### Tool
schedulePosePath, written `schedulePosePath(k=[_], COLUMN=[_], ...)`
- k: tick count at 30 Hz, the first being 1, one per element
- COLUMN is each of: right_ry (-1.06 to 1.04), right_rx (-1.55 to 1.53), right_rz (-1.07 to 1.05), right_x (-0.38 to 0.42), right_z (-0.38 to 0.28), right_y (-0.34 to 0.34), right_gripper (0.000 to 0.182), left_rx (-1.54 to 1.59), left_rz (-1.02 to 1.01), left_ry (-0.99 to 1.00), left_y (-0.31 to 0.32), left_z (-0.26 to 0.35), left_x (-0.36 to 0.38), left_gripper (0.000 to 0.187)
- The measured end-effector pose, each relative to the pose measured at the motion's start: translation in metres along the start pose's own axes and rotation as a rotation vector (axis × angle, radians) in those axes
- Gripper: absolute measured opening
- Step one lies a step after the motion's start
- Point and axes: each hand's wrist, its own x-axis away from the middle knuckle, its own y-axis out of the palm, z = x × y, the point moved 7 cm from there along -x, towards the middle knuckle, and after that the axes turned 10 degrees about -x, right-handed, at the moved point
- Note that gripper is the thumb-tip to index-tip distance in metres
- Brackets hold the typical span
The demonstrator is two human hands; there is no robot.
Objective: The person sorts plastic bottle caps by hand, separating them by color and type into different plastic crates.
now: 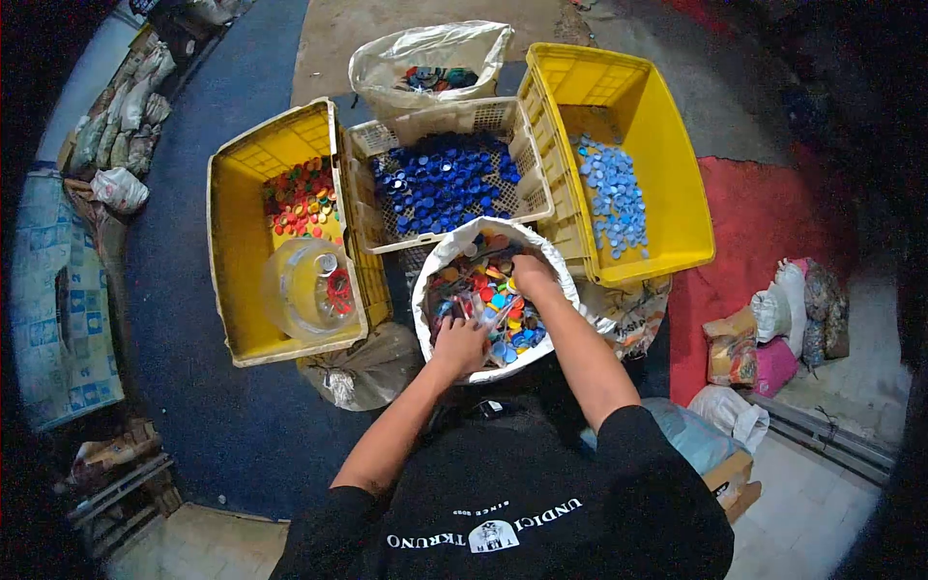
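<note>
A white woven sack with a rolled rim stands in front of me, filled with mixed bottle caps in red, orange, yellow, white and blue. My left hand rests on the caps at the near left side, fingers apart and pointing down, beside some clear plastic. Deeper at the right side, my right hand reaches into the caps, its fingertips hidden. Behind the sack, a white perforated crate holds dark blue caps.
The left yellow crate contains red and orange caps and a clear plastic container. Light blue caps lie in the right yellow crate. A white bag stands behind; filled bags sit on the right.
</note>
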Motion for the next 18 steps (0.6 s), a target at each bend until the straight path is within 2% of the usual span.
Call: schedulePosePath(k=[2,3,6,12,14,15,16,17,18], right_ry=[-0.004,0.003,0.031,0.012,-0.080,-0.269,-0.273,-0.436,-0.600], right_rx=[-0.059,-0.117,-0.116,-0.150,-0.244,-0.383,-0.378,-0.402,-0.425], right_rz=[-0.014,-0.029,-0.063,-0.061,0.029,0.099,0.089,0.174,0.260], right_x=[-0.001,-0.001,0.029,0.021,0.049,0.057,0.070,0.089,0.106], right_z=[0.011,0.018,0.008,0.014,-0.009,-0.016,-0.018,-0.028,-0.037], right_y=[0.000,0.005,-0.006,0.003,-0.027,-0.034,-0.036,-0.048,-0.057], right_gripper=[0.032,0.032,0.033,0.039,0.034,0.036,0.036,0.037,0.037], left_rx=[0.029,0.025,-0.040,0.039,0.025,0.155,0.286,0.448,0.451], left_rz=[0.037,-0.031,-0.057,-0.024,-0.039,0.090,0.215,0.337,0.338], left_ry=[-0.022,-0.028,-0.033,-0.104,-0.151,-0.216,-0.278,-0.327,-0.337], left_y=[0.002,0.004,-0.009,-0.023,-0.020,-0.032,-0.043,-0.054,-0.059], left_z=[-0.001,-0.001,0.004,0.000,-0.003,-0.007,-0.008,-0.011,-0.008], left_x=[0.002,0.001,0.000,-0.010,-0.017,-0.014,-0.007,-0.004,-0.005], left_gripper=[0.038,0.039,0.035,0.031,0.031,0.030,0.029,0.026,0.026])
